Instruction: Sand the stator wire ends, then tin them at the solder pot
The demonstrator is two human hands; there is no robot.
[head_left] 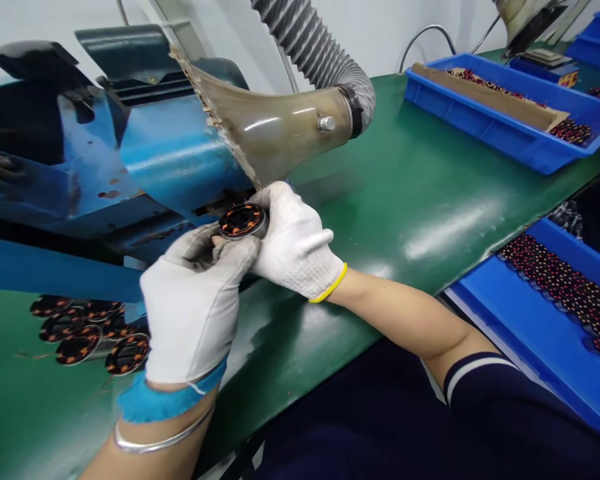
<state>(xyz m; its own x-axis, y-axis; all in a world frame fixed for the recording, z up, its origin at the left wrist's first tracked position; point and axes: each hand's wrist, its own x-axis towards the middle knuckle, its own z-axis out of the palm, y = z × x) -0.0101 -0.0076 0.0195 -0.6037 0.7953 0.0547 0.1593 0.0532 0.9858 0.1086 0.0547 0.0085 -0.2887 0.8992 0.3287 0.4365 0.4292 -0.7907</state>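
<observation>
A round motor stator (241, 221) with a metal rim, black insulation and orange copper windings is held at the mouth of a blue machine (175, 157). My left hand (195, 293), in a white glove with grey fingertips, grips it from the left and below. Round its right side close the fingers of my right hand (297, 247), in a white knitted glove with a yellow cuff. The machine's working part behind the stator is mostly hidden by my hands. Several similar stators (93, 333) lie on the green table to the left of my left wrist.
A translucent hood (275, 127) with a grey ribbed hose (320, 40) covers the machine's front. A blue tray (495, 133) of small parts with cardboard stands at the back right. Another blue tray (510, 313) with rows of black parts is below the edge of the green table (380, 193).
</observation>
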